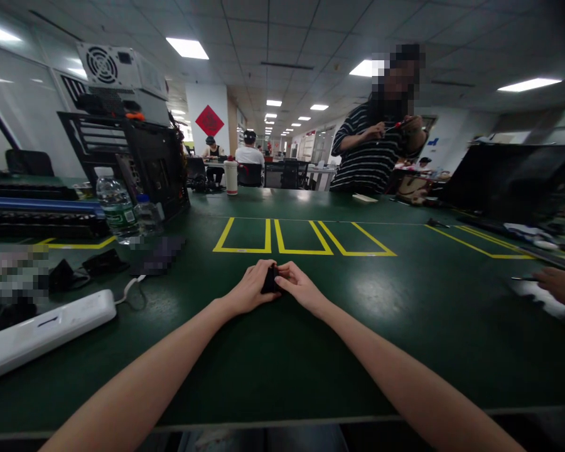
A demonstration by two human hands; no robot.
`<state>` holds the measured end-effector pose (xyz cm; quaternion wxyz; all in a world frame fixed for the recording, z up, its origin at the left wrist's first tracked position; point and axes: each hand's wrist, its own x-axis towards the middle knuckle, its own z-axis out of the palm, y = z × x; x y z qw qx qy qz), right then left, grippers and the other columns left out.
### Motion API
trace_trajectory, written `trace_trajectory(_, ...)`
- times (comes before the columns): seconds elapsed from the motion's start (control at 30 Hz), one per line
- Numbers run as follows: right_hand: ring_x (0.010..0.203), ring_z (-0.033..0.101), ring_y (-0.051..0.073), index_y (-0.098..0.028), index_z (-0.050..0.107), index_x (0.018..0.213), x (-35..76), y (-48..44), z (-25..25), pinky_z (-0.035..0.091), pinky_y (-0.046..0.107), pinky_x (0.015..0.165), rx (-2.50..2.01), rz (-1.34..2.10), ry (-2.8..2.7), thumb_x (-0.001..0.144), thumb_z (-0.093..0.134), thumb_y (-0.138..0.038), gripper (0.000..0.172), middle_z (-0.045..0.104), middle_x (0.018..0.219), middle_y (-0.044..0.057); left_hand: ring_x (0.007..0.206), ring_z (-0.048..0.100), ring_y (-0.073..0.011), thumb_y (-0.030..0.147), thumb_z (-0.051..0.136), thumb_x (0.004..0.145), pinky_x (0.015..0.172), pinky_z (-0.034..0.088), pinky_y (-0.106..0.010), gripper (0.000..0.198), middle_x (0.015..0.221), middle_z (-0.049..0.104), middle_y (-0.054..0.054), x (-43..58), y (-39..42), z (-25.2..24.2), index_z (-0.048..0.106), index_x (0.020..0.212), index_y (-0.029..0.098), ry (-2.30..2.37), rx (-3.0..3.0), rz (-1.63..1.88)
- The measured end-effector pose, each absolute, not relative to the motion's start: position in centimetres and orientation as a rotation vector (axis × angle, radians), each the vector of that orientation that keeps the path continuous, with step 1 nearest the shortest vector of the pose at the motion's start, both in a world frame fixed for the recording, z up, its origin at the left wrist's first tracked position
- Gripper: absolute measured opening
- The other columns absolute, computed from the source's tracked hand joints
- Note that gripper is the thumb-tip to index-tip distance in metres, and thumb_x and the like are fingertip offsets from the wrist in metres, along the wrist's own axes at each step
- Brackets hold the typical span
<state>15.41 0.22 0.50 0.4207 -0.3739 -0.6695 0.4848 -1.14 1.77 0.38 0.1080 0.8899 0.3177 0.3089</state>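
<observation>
Both of my hands meet over the middle of the green table (263, 370), closed around a small black object (270, 280). My left hand (250, 287) wraps its left side, with the thumb low near the tabletop. On the other side, my right hand (301, 285) pinches it between thumb and fingers. What kind of object it is I cannot make out, since the fingers cover much of it. Just beyond the hands, yellow tape outlines (304, 253) mark the table.
At left are a white power strip (51, 333), a large water bottle (116, 207), a smaller bottle (147, 216) and a black computer case (153, 166). A person in a striped shirt (365, 150) stands across the table. Another person's hand (562, 285) is at the right edge.
</observation>
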Motion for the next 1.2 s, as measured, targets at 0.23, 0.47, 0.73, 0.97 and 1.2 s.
trace_trajectory(0.23, 0.089, 0.052, 0.016, -0.023, 0.045, 0.092, 15.7, -0.5, 1.1, 0.044, 0.034, 0.078, -0.934, 1.21, -1.697, 0.074, 0.05, -0.035, 0.022, 0.05, 0.093, 0.002, 0.105, 0.041, -0.0222, 0.029, 0.058, 0.069, 0.091, 0.031, -0.042, 0.057, 0.111, 0.041, -0.008, -1.1, 1.6, 0.6, 0.028, 0.116, 0.021, 0.923, 2.618, 0.888)
trace_trajectory(0.47, 0.09, 0.05, 0.018, -0.022, 0.044, 0.1, 15.5, -0.1, 0.5, 0.043, 0.036, 0.078, -1.014, 1.163, -1.693, 0.074, 0.049, -0.037, 0.031, 0.05, 0.097, 0.004, 0.104, 0.042, -0.0231, 0.028, 0.058, 0.069, 0.09, 0.032, -0.044, 0.055, 0.111, 0.041, -0.008, -1.1, 1.6, 0.6, 0.028, 0.115, 0.022, 0.928, 2.618, 0.874)
trace_trajectory(0.73, 0.091, 0.05, 0.016, -0.022, 0.045, 0.094, 16.0, 0.5, 0.2, 0.041, 0.034, 0.081, -0.908, 1.215, -1.761, 0.072, 0.053, -0.031, 0.026, 0.051, 0.093, 0.001, 0.105, 0.041, -0.0225, 0.029, 0.058, 0.069, 0.091, 0.032, -0.042, 0.055, 0.111, 0.04, -0.007, -1.0, 1.7, 0.4, 0.028, 0.115, 0.022, 0.94, 2.623, 0.884)
trace_trajectory(0.97, 0.087, 0.052, 0.015, -0.022, 0.045, 0.091, 16.0, 0.4, 0.4, 0.044, 0.032, 0.076, -0.922, 1.181, -1.729, 0.074, 0.05, -0.036, 0.023, 0.052, 0.09, 0.001, 0.106, 0.041, -0.0236, 0.028, 0.057, 0.07, 0.09, 0.032, -0.044, 0.055, 0.112, 0.041, -0.007, -1.0, 1.8, 0.3, 0.028, 0.116, 0.023, 0.92, 2.639, 0.882)
trace_trajectory(1.2, 0.092, 0.051, 0.017, -0.02, 0.046, 0.099, 15.9, 0.7, 0.3, 0.042, 0.035, 0.08, -0.999, 1.213, -1.669, 0.072, 0.053, -0.038, 0.033, 0.053, 0.097, 0.004, 0.105, 0.041, -0.0229, 0.029, 0.058, 0.07, 0.091, 0.032, -0.043, 0.056, 0.112, 0.041, -0.007, -1.0, 2.0, 0.2, 0.027, 0.117, 0.022, 0.909, 2.646, 0.894)
